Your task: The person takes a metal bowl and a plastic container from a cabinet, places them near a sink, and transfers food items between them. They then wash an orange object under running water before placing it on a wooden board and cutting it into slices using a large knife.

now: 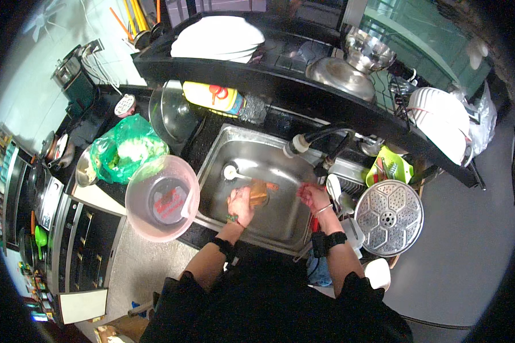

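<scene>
My left hand is over the middle of the stainless-steel sink, gripping a flat brown item that looks wooden. An orange-brown end sticks out beyond it; its exact kind is unclear. Above the sink's right side, my right hand has loosely curled fingers and nothing visible in them. Close to that hand, white and metal spoons stand at the sink's edge. A white long-handled spoon lies in the sink by the drain. The black faucet with its pale spray head reaches over the basin.
Left of the sink stands a translucent pink tub, with a green plastic bag of vegetables behind it. On the right are a perforated steamer plate and a green basket. A black shelf with white dishes crosses behind.
</scene>
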{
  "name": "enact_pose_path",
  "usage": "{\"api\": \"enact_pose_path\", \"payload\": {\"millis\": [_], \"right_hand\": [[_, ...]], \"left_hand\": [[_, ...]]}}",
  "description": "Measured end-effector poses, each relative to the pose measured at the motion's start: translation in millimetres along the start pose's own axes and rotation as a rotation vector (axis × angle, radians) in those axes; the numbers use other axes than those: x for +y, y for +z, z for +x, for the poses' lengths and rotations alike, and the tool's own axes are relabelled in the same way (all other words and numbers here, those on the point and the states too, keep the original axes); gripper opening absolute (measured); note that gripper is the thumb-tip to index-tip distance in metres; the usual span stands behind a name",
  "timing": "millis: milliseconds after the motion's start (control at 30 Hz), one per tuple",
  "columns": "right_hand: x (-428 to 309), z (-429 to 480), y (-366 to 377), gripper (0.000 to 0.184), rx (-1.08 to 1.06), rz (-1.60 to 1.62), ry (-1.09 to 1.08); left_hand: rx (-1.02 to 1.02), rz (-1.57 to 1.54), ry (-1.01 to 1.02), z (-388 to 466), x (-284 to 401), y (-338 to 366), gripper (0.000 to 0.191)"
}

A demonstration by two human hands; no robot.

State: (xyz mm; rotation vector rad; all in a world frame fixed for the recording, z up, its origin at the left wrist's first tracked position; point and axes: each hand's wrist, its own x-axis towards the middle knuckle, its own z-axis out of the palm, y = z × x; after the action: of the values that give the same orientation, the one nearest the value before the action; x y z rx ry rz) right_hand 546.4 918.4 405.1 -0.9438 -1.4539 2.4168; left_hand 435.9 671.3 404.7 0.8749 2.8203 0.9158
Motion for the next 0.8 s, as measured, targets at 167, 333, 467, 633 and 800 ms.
{"api": "enact_pose_path", "payload": {"millis": [167, 333, 467, 633, 800], "right_hand": [[0, -17, 23, 0.018, 0.005, 0.053, 0.093], [15, -42, 19, 0.016, -0.070, -0.066, 0.114], [30, -36, -1, 0.017, -0.136, -0.110, 0.185], [26, -36, 21, 0.017, -0.135, -0.295, 0.115], [52, -49, 40, 0.025, -0.020, -1.751, -0.578]], "left_hand": [[0.130, -0.021, 0.131, -16, 13, -8, 0.052], [-0.007, 0.092, -0.078, -27, 20, -3, 0.049], [0.164, -0.158, -0.003, -45, 6, 12, 0.051], [0.016, -1.433, -0.293, -56, -16, -11, 0.054], [-0.005, -1.643, -0.165, -99, -17, -71, 0.059]]}}
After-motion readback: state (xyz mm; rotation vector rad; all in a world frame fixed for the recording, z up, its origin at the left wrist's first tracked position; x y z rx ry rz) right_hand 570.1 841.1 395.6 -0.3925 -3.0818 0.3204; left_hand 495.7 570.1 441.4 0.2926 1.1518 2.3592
